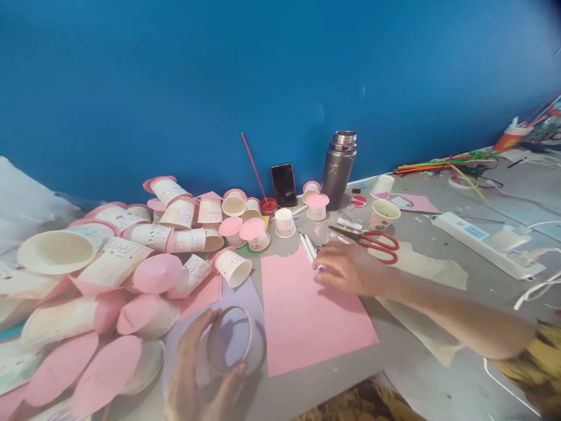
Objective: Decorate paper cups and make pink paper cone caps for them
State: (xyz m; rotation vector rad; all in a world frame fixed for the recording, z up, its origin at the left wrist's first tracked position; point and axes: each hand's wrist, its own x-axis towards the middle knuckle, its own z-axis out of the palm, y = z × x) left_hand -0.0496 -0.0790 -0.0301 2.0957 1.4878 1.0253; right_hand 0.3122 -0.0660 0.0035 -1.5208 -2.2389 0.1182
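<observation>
At the front, my left hand (199, 365) is closed around a pale roll of tape (250, 342), held above a sheet of lavender paper (252, 301). Purple shows through its hollow middle. My right hand (344, 269) is over the upper right part of a pink paper sheet (307, 316). Its fingers are pinched on a pen (321, 267), of which only a short white and purple end shows. Beside those fingers lie two white pens (307, 248). Red-handled scissors (379, 242) rest just beyond the right hand.
Many paper cups (114, 263) with pink paper discs pile up at left. A phone (284, 184) and a dark metal flask (339, 169) stand by the blue wall. A glue stick (349, 224), a patterned cup (383, 215) and a power strip (486, 242) are at right.
</observation>
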